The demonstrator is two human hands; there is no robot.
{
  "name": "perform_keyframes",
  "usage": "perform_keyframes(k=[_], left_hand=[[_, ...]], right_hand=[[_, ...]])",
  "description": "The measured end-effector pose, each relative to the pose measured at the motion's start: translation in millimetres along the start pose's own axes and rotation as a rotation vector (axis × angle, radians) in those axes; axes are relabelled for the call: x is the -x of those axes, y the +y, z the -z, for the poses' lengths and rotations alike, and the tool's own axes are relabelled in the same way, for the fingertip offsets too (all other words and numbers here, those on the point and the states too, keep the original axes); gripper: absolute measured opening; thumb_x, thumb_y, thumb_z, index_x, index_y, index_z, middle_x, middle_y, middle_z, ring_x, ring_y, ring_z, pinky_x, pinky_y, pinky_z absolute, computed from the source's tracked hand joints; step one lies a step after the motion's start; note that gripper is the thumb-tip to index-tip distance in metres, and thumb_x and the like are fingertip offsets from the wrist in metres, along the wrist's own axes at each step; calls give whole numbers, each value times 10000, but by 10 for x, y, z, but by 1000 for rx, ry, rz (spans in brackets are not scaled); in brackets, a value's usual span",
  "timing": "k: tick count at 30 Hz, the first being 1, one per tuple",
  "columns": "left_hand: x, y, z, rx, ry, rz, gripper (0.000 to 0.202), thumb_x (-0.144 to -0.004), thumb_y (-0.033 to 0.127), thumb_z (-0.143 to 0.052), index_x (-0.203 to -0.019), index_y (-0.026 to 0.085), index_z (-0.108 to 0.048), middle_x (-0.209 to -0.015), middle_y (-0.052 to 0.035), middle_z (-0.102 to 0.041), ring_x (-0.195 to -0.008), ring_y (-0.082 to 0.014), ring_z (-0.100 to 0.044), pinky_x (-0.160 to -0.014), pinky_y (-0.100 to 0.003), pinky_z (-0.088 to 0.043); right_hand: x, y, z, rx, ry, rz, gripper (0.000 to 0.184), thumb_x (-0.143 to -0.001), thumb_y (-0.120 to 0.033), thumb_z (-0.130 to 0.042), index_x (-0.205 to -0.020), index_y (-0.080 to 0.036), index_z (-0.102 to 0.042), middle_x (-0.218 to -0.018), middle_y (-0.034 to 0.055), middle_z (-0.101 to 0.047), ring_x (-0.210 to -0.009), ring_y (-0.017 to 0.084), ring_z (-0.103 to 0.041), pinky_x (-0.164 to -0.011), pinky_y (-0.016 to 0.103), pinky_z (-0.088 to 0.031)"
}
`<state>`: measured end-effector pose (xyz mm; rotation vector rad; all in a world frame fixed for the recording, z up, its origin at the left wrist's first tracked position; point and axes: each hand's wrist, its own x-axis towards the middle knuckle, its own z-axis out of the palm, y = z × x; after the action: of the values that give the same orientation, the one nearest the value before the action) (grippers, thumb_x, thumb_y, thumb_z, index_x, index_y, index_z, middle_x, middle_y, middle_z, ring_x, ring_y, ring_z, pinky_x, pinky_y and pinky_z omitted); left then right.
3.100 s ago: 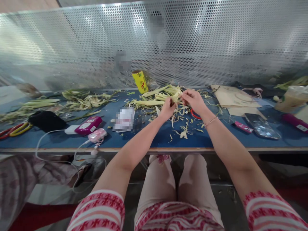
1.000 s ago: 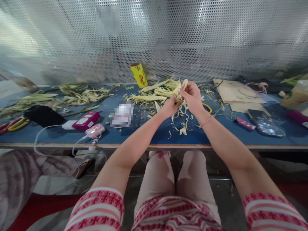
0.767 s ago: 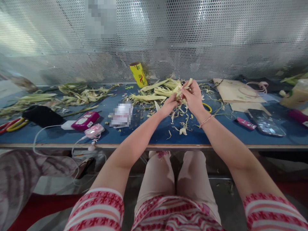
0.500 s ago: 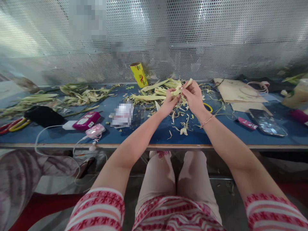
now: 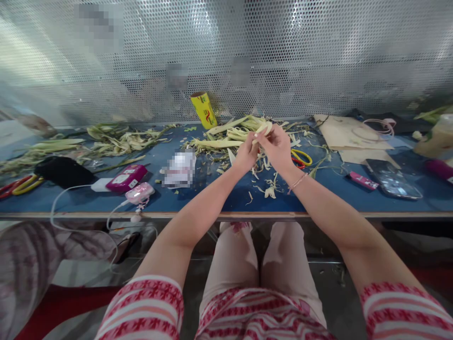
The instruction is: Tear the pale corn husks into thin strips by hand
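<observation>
2 bare hands share 1 pale strip (image 5: 264, 131) above the blue surface (image 5: 226, 200). the left hand (image 5: 247, 153) has its fingers closed on the strip's lower left end; the right hand (image 5: 278, 147) pinches it from the other side, the exact contact partly hidden. the strip's long axis slants from the left fingers away and to the right, bending in a shallow arc towards the right fingers.

just beyond and left of the fingers lies a pile of leafy strips (image 5: 230, 134), 1 thick piece lying nearly sideways with an end towards the left hand. farther off in that direction, 1 yellow tube (image 5: 204, 111) leans left at its top. scissors (image 5: 300, 163) with yellow and red handles are just right of the right hand. pale scraps (image 5: 270, 191) lie nearer the body than the fingers, and 1 phone (image 5: 392, 178) is well to their right.
</observation>
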<state>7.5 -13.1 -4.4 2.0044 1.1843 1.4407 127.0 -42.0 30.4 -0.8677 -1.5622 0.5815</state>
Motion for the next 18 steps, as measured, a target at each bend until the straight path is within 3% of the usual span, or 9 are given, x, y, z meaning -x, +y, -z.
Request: perform_keyframes(k=[6,11,18], left_hand=[[-78,4,14,208,162,183,227,-1036,348,-368,-1006,208,-544,-711,-1,-526,-645,-126,-540,-659,-277,-431],[-115,-17,19,351,218,284,209,-1020,363,-433,-1042,200,-560,-675,15,-526,-603,-104,-508,-630,-252,-412],[-136,-73,35,456,248,326,216,-967,426,-551,-963,214,-584,-718,-2,-567,-639,-124,-538,-654,-266,-429]], right_hand=[[-214,212,124,-121,182,-102,474,-865,-723,-538,-1015,-275,-573,-790,20,-619,-758,181,-650,-637,311,-522],[-303,425,211,-93,114,-168,485,-807,-655,-675,-1054,-268,-519,-725,-12,-582,-631,164,-613,-564,306,-497],[-276,425,151,-112,-100,-211,351,-758,-459,-804,-862,-235,-554,-786,-6,-568,-573,112,-533,-546,303,-500]])
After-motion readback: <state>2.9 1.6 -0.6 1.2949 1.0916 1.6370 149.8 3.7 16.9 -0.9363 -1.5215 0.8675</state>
